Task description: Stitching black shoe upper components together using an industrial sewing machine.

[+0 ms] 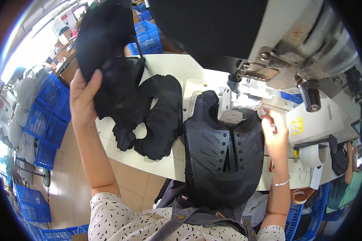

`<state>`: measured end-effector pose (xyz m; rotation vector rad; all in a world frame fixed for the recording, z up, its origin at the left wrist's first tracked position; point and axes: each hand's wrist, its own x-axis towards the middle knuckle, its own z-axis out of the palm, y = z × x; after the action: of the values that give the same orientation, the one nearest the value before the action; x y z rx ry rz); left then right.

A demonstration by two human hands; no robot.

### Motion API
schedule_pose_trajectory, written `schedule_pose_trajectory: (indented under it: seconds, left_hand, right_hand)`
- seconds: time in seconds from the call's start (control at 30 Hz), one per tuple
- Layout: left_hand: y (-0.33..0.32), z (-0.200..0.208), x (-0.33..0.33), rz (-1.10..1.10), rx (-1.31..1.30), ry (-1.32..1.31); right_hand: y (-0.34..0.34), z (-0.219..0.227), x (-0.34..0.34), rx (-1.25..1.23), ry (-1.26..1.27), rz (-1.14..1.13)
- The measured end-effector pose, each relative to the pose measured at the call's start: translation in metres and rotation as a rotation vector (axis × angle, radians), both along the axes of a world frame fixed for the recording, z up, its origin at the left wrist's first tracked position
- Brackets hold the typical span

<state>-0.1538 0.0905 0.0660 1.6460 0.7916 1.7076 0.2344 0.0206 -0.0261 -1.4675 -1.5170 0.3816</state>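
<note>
My left hand (84,94) grips a black shoe upper (110,76), lifted at the left and blurred, with the thumb across its near face. Another black shoe upper (223,172) lies spread under the sewing machine's needle area, its eyelet rows toward me and its rounded toe over the table's front edge. My right hand (275,132) is by that upper's right edge, close to the machine's presser area (243,102). Its fingers are loosely bent and apart, with nothing seen in them. More black uppers (161,116) lie on the table between the lifted one and the machine.
The sewing machine head (297,44) overhangs the far right of the white table (169,168). Blue crates (48,116) are stacked at the left, and another blue crate (145,38) stands behind the table. A person in green (344,193) sits at the far right.
</note>
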Motion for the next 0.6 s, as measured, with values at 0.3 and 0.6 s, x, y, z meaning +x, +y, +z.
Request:
schedule_pose_trajectory:
  seconds: [0.3,0.6]
  left_hand:
    - [0.052,-0.085,-0.048,-0.081,-0.710,0.259]
    - [0.078,-0.126,-0.032,0.429,-0.454,1.150]
  right_hand:
    - [-0.014,-0.010,0.001,-0.253,-0.261,-0.109]
    - [-0.010,-0.018,0.005,0.021,-0.363,-0.091]
